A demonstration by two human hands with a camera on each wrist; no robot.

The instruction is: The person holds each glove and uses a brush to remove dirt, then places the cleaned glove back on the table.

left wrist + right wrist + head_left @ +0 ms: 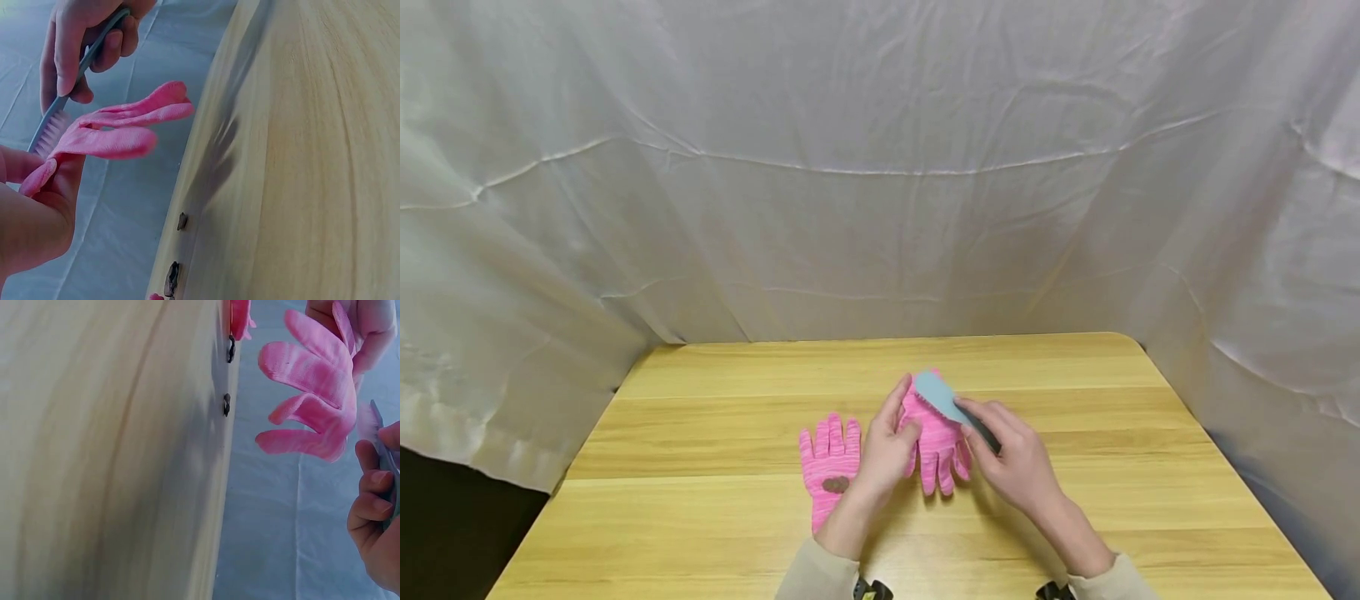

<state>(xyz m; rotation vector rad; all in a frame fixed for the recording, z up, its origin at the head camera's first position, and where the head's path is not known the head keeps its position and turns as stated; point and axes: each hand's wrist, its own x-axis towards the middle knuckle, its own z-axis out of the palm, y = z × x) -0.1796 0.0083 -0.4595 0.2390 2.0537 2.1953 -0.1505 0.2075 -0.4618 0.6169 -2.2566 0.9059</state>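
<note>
My left hand (886,450) pinches a pink knit glove (931,433) above the table, thumb on its upper face and the glove's fingers hanging toward me. My right hand (1017,457) grips the dark handle of a brush (938,395) with a blue-grey back. Pale bristles (52,132) face the glove and meet its surface near my left thumb. A second pink glove (829,454) lies flat on the table left of my left hand, a brown patch (835,484) near its cuff; my left wrist overlaps part of it.
The wood-grain table (700,417) has a rounded far right corner. Grey-white cloth (880,208) hangs behind it and along both sides. Small dark pieces (172,279) show near the table's edge in the left wrist view.
</note>
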